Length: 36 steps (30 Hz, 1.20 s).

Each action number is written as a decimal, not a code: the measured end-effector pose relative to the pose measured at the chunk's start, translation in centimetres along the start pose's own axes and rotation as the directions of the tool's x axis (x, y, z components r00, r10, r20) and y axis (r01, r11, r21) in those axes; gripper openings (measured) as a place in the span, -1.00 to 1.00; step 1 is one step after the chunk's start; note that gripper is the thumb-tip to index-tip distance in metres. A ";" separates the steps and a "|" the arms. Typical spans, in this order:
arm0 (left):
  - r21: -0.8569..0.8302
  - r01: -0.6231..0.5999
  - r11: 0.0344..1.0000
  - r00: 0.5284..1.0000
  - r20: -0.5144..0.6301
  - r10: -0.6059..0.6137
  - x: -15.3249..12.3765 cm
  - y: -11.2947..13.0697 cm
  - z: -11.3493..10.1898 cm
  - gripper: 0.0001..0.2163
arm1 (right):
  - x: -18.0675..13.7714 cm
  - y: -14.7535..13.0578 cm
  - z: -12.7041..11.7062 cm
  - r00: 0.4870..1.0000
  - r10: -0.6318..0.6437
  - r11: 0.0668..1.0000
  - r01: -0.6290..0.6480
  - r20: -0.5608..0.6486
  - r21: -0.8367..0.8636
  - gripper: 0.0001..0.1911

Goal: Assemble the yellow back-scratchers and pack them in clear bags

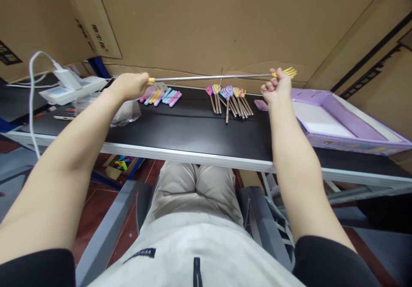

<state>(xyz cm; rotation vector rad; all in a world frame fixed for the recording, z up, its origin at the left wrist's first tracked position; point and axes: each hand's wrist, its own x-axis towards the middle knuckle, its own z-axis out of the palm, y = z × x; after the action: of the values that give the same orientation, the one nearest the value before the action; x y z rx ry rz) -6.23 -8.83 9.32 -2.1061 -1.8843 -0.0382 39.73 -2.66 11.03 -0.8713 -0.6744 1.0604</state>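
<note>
Between my two hands stretches a telescopic back scratcher [212, 78], pulled out long and held level above the black table [193, 132]. My left hand [130, 85] is closed round its yellow handle end. My right hand [276, 87] is closed just behind the yellow claw head, which sticks out to the right. On the table below lie several collapsed scratchers with coloured claw heads [229, 100] and a row of pastel handle grips [162, 96].
A purple tray-like box [334, 121] stands at the right. At the left are a white power strip with a charger [69, 85] and a clear plastic bag [125, 113]. Cardboard sheets [206, 25] wall the back. My knees are under the table edge.
</note>
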 end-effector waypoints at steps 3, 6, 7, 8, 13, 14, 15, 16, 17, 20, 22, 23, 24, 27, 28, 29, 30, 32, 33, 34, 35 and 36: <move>-0.040 -0.037 0.998 0.999 -0.033 0.036 1.0 3.2 -1.1 -0.41 | -0.9 1.8 2.9 0.992 0.086 0.995 -0.082 0.089 -0.055 -0.59; -0.046 -0.085 0.995 0.995 -0.057 0.082 2.2 6.2 -1.7 -0.50 | -1.2 3.6 4.2 0.986 0.076 0.997 -0.071 0.150 -0.043 -0.56; -0.067 -0.089 0.994 0.994 -0.069 0.084 2.5 7.1 -1.7 -0.52 | -1.3 4.1 4.3 0.987 0.071 0.997 -0.067 0.142 -0.031 -0.53; -0.086 -0.089 0.992 0.994 -0.067 0.083 2.7 7.8 -1.7 -0.54 | -1.6 4.6 4.4 0.989 0.071 0.997 -0.069 0.131 -0.020 -0.51; -0.139 -0.159 0.977 0.985 -0.092 0.147 3.0 11.5 -1.8 -0.53 | -3.8 7.1 5.8 0.962 0.183 0.983 -0.182 0.204 -0.028 -0.52; -0.150 -0.175 0.973 0.981 -0.105 0.160 3.0 12.2 -1.9 -0.52 | -4.1 7.5 6.2 0.958 0.185 0.983 -0.184 0.218 -0.027 -0.49; -0.162 -0.189 0.969 0.978 -0.116 0.171 3.1 12.8 -2.0 -0.52 | -4.4 7.8 6.5 0.951 0.192 0.981 -0.190 0.242 -0.030 -0.46; -0.173 -0.198 0.965 0.976 -0.123 0.179 3.2 13.2 -2.2 -0.51 | -4.5 8.1 6.7 0.949 0.185 0.982 -0.184 0.257 -0.027 -0.44; -0.181 -0.203 0.962 0.975 -0.126 0.182 3.2 13.5 -2.3 -0.51 | -4.5 8.2 6.8 0.947 0.179 0.984 -0.179 0.265 -0.026 -0.42; -0.178 -0.193 0.965 0.978 -0.115 0.175 3.4 13.7 -2.3 -0.53 | -4.1 8.3 6.5 0.947 0.174 0.984 -0.174 0.271 -0.027 -0.43; -0.176 -0.181 0.968 0.981 -0.106 0.164 3.5 13.5 -2.0 -0.54 | -3.8 8.4 6.2 0.948 0.181 0.983 -0.182 0.261 -0.021 -0.43; -0.180 -0.180 0.967 0.981 -0.106 0.162 3.6 13.4 -1.9 -0.54 | -3.7 8.5 6.2 0.950 0.179 0.983 -0.182 0.256 -0.013 -0.43; -0.189 -0.182 0.965 0.981 -0.107 0.163 3.8 13.3 -1.8 -0.54 | -3.7 8.6 6.1 0.951 0.176 0.984 -0.181 0.253 -0.005 -0.42; -0.211 -0.194 0.958 0.978 -0.123 0.170 4.3 13.2 -1.5 -0.55 | -3.7 8.7 6.1 0.953 0.171 0.984 -0.177 0.251 0.002 -0.39; -0.213 -0.197 0.957 0.977 -0.129 0.172 4.4 13.3 -1.4 -0.55 | -3.8 8.7 6.1 0.952 0.175 0.984 -0.179 0.252 -0.004 -0.39; -0.213 -0.200 0.956 0.975 -0.137 0.173 4.6 13.4 -1.4 -0.55 | -3.9 8.5 6.0 0.951 0.183 0.982 -0.186 0.249 -0.012 -0.39; -0.216 -0.202 0.955 0.974 -0.147 0.173 4.7 13.4 -1.3 -0.56 | -4.1 8.3 6.0 0.950 0.196 0.980 -0.197 0.242 -0.022 -0.41; -0.234 -0.207 0.950 0.971 -0.166 0.170 4.8 13.6 -1.2 -0.58 | -4.5 7.8 5.8 0.947 0.228 0.974 -0.224 0.226 -0.040 -0.46; -0.251 -0.207 0.946 0.970 -0.176 0.166 4.7 13.6 -1.0 -0.59 | -4.7 7.5 5.8 0.946 0.240 0.971 -0.236 0.219 -0.047 -0.49; -0.269 -0.206 0.941 0.970 -0.185 0.160 4.7 13.5 -0.8 -0.60 | -4.9 7.3 5.7 0.944 0.250 0.968 -0.244 0.214 -0.052 -0.52; -0.287 -0.204 0.936 0.969 -0.194 0.152 4.5 13.4 -0.5 -0.62 | -5.0 7.2 5.7 0.943 0.256 0.967 -0.250 0.212 -0.053 -0.54; -0.305 -0.203 0.931 0.969 -0.202 0.145 4.4 13.2 -0.2 -0.63 | -5.1 7.1 5.6 0.942 0.259 0.966 -0.254 0.213 -0.052 -0.56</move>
<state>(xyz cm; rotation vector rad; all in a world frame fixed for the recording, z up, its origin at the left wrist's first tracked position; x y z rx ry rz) 7.28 -5.72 7.65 -2.3850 -1.6712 -0.5104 30.10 -4.28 7.39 -0.8866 -0.7719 1.3999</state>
